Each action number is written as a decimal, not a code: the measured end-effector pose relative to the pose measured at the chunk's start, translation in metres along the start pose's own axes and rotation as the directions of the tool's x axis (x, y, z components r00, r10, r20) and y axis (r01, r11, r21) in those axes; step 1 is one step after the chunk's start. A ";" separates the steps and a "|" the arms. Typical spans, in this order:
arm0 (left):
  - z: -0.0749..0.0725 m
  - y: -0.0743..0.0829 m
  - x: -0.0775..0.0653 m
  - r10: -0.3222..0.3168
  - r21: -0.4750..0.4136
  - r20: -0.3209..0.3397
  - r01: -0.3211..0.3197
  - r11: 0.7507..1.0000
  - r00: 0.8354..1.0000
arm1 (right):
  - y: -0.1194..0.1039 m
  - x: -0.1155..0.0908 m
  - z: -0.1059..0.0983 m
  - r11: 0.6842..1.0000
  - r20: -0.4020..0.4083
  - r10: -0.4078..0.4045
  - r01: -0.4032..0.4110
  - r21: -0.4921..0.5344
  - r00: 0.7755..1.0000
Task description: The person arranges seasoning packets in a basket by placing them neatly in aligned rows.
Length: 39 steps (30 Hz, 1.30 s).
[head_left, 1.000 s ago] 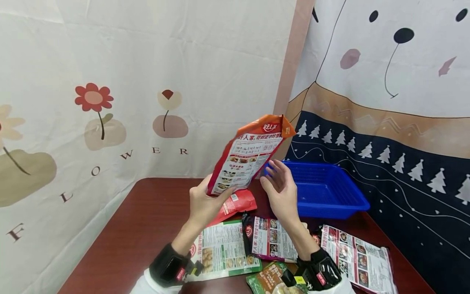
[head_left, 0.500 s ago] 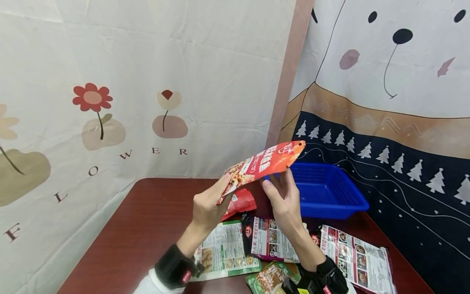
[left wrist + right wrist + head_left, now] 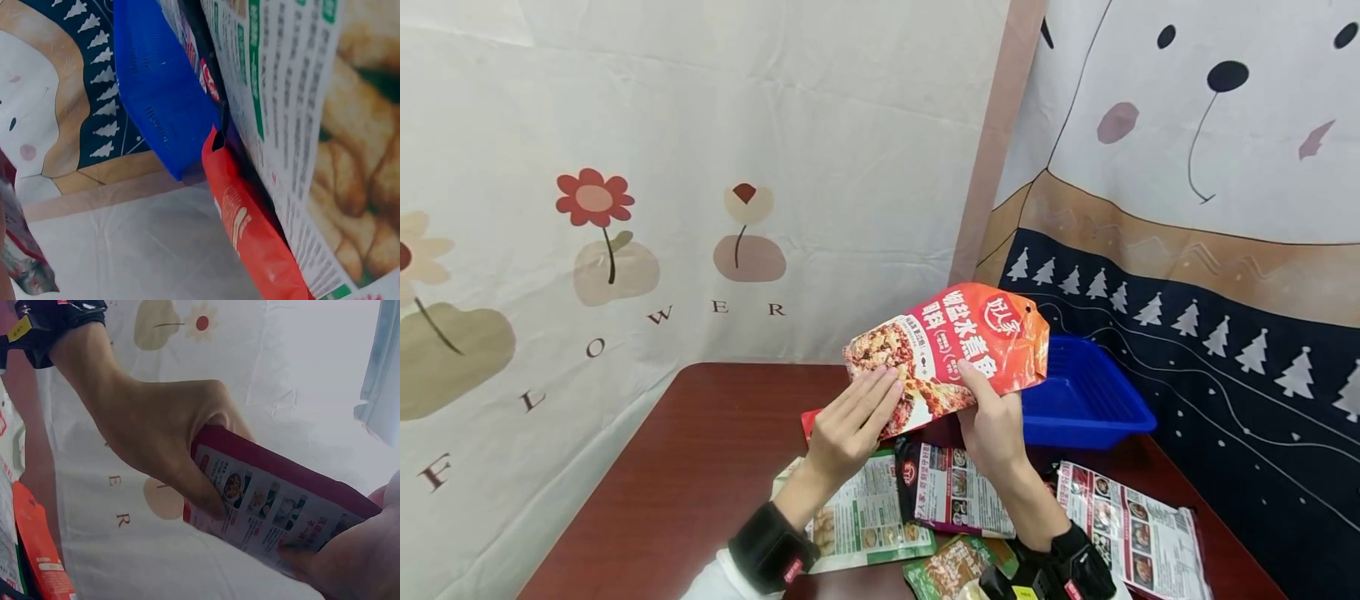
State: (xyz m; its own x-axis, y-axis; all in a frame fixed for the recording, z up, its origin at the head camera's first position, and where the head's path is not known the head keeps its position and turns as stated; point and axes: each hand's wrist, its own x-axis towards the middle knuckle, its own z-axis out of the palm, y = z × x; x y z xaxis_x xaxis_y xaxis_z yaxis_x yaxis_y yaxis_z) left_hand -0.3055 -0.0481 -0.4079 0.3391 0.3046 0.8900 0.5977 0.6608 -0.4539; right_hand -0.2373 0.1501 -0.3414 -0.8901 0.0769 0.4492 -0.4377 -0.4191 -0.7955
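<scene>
An orange-red seasoning pouch (image 3: 951, 350) is held above the table, its printed front facing up toward the head camera. My left hand (image 3: 846, 433) grips its left end, fingers laid over the front; the right wrist view shows the left thumb (image 3: 203, 497) against the white printed back. At the lower right edge, my right hand (image 3: 997, 437) pinches the pouch, thumb on the front and the other fingers mostly hidden behind. Below the left hand, a second red pouch (image 3: 244, 231) lies on the table, mostly covered in the head view.
A blue plastic basket (image 3: 1086, 400) stands at the back right, partly behind the pouch. Flat on the brown table (image 3: 700, 467) lie a green-and-white packet (image 3: 876, 508), a black-and-purple packet (image 3: 958, 487), a green-brown packet (image 3: 955, 567) and a white-and-red packet (image 3: 1138, 529).
The pouch has turned over from its white back to its orange-red front and come lower. My right hand, apart from it a second ago, now pinches its right part.
</scene>
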 end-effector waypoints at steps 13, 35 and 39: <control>0.004 0.015 -0.004 0.094 0.042 0.022 -0.095 0.995 0.995 | 0.000 0.008 -0.009 0.995 -0.105 0.036 -0.045 -0.087 0.994; 0.008 0.022 -0.018 0.032 -0.171 0.258 0.013 0.985 0.966 | -0.002 0.023 -0.022 0.981 -0.190 -0.146 0.117 -0.157 0.971; 0.011 0.024 -0.015 -0.015 -0.244 0.158 0.054 0.968 0.987 | -0.006 0.028 -0.031 0.975 -0.230 -0.185 0.148 -0.169 0.956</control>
State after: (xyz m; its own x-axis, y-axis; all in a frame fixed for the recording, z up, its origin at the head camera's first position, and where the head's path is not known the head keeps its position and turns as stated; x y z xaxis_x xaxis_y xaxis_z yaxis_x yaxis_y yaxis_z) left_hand -0.3041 -0.0296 -0.4316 0.2111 0.3987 0.8925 0.7746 0.4887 -0.4015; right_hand -0.2639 0.1826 -0.3362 -0.7989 0.3588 0.4827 -0.5795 -0.2444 -0.7775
